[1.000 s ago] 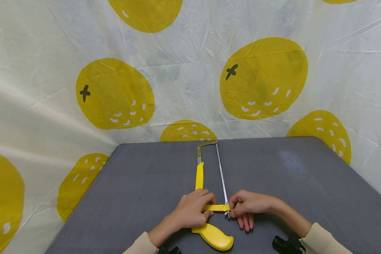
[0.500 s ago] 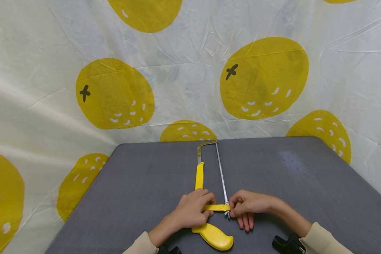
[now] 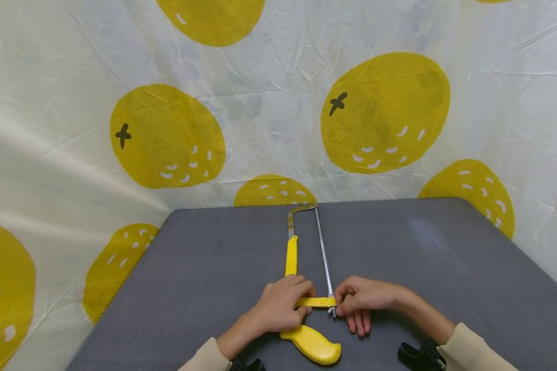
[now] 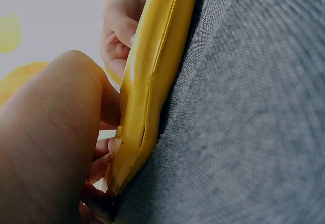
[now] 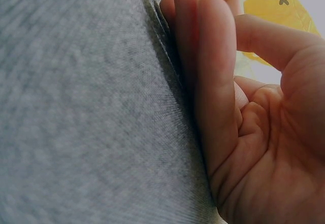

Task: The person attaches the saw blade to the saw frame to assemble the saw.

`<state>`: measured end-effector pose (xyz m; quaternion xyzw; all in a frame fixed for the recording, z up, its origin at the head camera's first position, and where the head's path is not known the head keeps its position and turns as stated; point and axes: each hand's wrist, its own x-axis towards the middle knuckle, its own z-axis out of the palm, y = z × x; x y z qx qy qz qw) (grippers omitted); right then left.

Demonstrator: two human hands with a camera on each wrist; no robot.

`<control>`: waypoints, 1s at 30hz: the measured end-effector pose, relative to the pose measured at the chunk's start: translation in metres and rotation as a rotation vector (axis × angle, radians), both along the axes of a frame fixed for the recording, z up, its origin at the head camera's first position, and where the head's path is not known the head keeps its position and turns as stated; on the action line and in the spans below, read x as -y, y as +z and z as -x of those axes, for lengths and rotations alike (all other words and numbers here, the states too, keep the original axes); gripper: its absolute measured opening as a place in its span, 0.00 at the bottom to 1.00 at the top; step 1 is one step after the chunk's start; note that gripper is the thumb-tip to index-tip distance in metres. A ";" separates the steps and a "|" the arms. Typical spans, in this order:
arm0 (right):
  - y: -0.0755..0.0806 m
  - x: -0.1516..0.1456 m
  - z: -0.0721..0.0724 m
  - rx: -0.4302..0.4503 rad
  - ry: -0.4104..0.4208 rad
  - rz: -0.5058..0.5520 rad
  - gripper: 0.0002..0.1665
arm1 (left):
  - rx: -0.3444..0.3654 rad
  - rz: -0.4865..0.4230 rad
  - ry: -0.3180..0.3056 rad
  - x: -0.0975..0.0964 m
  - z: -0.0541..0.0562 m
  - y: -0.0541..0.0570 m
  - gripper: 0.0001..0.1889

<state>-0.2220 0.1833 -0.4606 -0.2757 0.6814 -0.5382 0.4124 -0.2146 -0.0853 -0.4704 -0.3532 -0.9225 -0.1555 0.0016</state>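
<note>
A hacksaw [image 3: 291, 256] with a yellow frame lies on the table, its far end pointing away from me. My left hand [image 3: 280, 305] grips the frame near the handle [image 3: 315, 345], with fingers and thumb around the yellow crosspiece [image 3: 320, 302]. In the left wrist view the yellow handle [image 4: 157, 56] runs beside that hand. At the near end of the blade [image 3: 323, 247], my right hand [image 3: 364, 301] pinches a small metal wing nut [image 3: 332, 312] between thumb and index finger. Its other fingers stretch down by the table; the right wrist view hides the nut.
The grey cloth-covered table [image 3: 223, 257] spreads around the saw. A pale curtain [image 3: 269, 123] with yellow fruit prints hangs behind and to the sides. Black wrist devices [image 3: 421, 356] sit at both cuffs.
</note>
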 end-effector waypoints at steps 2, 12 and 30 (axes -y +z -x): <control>0.000 0.000 0.000 0.002 0.001 -0.001 0.18 | -0.002 0.001 0.000 0.000 0.000 0.000 0.06; 0.001 0.000 -0.001 0.000 -0.003 -0.010 0.17 | -0.005 0.004 0.000 -0.001 0.001 -0.001 0.06; 0.003 0.000 -0.002 0.013 -0.011 -0.017 0.16 | -0.010 0.001 0.004 -0.001 0.000 -0.001 0.06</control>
